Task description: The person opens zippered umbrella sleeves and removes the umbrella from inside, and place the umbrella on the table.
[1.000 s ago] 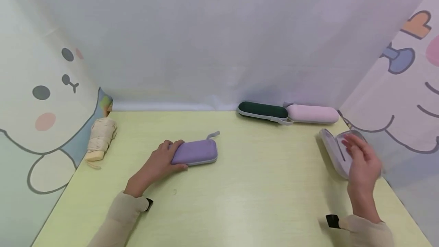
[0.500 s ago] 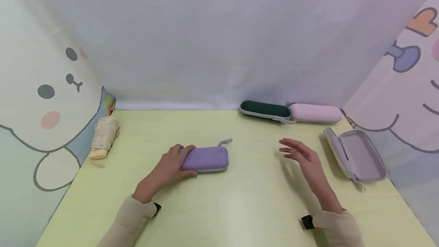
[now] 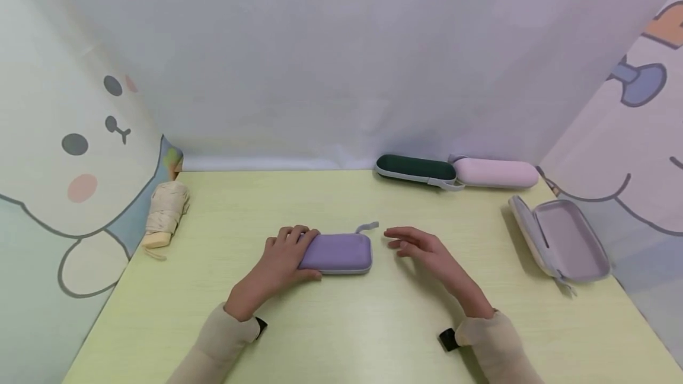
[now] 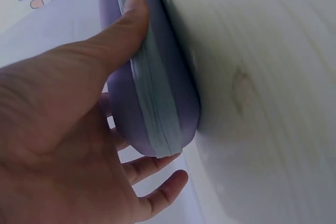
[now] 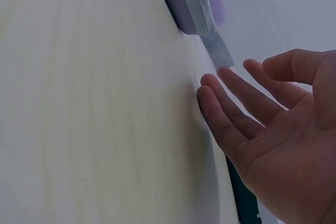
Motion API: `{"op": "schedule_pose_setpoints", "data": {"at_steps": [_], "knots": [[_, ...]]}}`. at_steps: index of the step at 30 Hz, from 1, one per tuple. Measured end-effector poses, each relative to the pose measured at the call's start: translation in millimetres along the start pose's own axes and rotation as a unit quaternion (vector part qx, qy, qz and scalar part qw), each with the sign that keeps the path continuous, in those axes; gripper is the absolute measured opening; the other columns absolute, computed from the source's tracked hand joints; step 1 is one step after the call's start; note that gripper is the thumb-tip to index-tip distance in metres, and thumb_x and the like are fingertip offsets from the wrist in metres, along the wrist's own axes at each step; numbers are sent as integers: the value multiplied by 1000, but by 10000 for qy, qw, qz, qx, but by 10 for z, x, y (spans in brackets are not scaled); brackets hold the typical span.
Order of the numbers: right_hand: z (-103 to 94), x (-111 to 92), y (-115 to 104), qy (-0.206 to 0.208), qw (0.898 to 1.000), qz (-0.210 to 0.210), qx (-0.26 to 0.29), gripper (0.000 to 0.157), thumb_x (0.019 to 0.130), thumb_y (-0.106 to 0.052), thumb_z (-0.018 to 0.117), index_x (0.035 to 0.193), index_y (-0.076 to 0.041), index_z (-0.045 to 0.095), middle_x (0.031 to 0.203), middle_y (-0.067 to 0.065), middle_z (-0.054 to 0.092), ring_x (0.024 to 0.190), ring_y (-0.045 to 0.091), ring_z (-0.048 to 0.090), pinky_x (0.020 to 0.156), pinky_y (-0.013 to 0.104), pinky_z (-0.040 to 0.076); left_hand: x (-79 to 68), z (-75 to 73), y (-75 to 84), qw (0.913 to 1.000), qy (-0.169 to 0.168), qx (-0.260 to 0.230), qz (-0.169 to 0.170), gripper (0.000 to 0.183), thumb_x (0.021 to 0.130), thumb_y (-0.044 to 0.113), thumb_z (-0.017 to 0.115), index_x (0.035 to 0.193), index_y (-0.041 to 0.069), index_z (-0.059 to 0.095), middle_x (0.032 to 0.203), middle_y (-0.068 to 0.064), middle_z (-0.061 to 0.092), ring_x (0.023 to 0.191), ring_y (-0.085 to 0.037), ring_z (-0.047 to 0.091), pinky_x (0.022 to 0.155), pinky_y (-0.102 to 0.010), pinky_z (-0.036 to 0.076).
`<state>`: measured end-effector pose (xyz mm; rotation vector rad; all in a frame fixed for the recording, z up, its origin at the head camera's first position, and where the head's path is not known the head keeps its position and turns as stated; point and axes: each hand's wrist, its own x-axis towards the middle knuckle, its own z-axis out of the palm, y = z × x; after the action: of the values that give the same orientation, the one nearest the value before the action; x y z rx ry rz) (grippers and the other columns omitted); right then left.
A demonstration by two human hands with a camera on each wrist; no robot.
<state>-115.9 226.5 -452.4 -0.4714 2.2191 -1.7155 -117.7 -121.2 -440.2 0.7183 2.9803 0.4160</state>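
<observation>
Evidently the step in hand is steadying the purple zip case (image 3: 344, 252) while the right hand (image 3: 424, 249) nears its grey strap (image 3: 367, 227); the case lies on the pale yellow table (image 3: 352, 330), gripped at its left end by the left hand (image 3: 285, 253), thumb on the zip tape (image 4: 157, 98) and fingers at the far side; the right hand holds nothing, its fingers slightly spread and bent just beside the strap, though the dim right wrist view leaves any fingertip contact unclear; the next move seems to call for a pinch on that strap with the case held firm; a second ago the right hand was at the open zip case (image 3: 571, 242), and the purple one lay further left
</observation>
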Motion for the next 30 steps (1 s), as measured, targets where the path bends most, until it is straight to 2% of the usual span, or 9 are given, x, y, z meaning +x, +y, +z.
{"op": "schedule_pose_setpoints", "data": {"at_steps": [4,7,10,15,19,23,30], "knots": [[82,70,-26,-228,9997,-45,104,36,103,-14,49,139,-12,54,144,11,54,127,33,57,97,26,52,14,-27,71,9999,50,85,71,79,75,55,79,140,22,47,139,-5,46,128,-34,41,90,-53,39],[126,118,-42,-361,9991,-87,221,37,103,-12,48,140,-9,53,146,12,52,127,34,57,98,28,52,26,-19,106,9999,81,84,110,79,75,54,79,139,21,47,139,-5,47,127,-35,41,90,-52,39],[168,162,-61,-398,9990,18,193,37,103,-13,50,140,-12,53,147,8,51,129,29,56,98,28,52,38,6,142,9997,136,83,176,80,74,55,79,139,20,48,137,-4,48,125,-34,42,88,-51,40],[217,235,-73,-260,9987,137,-427,37,102,-20,52,139,-20,56,144,-1,55,131,21,52,100,21,46,69,26,229,9995,89,60,289,80,75,55,79,140,19,47,137,-6,48,125,-34,42,88,-50,40],[230,260,-67,-159,9960,167,-860,36,102,-22,52,138,-19,57,141,-2,57,128,21,53,100,22,45,89,35,299,9994,0,68,333,79,77,55,77,140,19,47,137,-6,48,124,-35,43,89,-50,41],[213,265,-71,-44,9952,180,-963,34,103,-22,51,136,-20,57,139,-2,58,127,20,55,100,22,45,96,24,335,9992,42,173,357,78,77,55,77,139,19,46,136,-5,49,123,-35,44,87,-50,42],[156,257,-35,-31,9962,5,-866,36,104,-9,43,136,-18,57,137,2,59,130,22,53,99,17,44,114,26,338,9988,127,174,434,78,77,56,77,139,18,47,135,-6,49,122,-36,45,86,-51,42]]}}
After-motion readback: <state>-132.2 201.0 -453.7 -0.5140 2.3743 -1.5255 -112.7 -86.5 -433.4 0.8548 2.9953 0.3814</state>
